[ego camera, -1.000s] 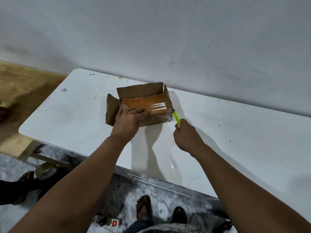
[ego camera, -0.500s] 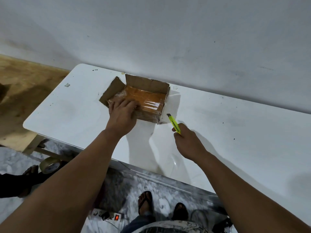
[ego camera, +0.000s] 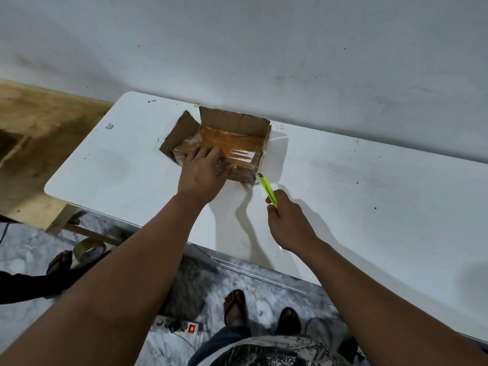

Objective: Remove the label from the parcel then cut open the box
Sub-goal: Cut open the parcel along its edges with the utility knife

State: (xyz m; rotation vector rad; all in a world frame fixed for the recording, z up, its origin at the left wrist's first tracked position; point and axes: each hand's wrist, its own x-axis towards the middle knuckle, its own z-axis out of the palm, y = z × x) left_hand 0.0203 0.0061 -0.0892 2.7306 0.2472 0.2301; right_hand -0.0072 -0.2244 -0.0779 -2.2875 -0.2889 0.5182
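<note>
Cardboard box (ego camera: 232,128) near the tabletop's (ego camera: 343,196) far edge; my left hand (ego camera: 203,173) presses it flat-fingered, right hand (ego camera: 287,223) grips a yellow-green cutter (ego camera: 268,192) at its corner.

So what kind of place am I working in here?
Probably a room at home, not a workshop: a white table against a plain wall, a power strip on marbled floor, and sandalled feet.

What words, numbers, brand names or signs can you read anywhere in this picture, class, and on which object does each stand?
None can be read.
Roll of tape on the floor: a blue mark on its side, too blurred to read.
Box: glossy tape only, no print shows.
Yellow cutter: no lettering shows.
Power strip: a lit red switch, no text.
</note>
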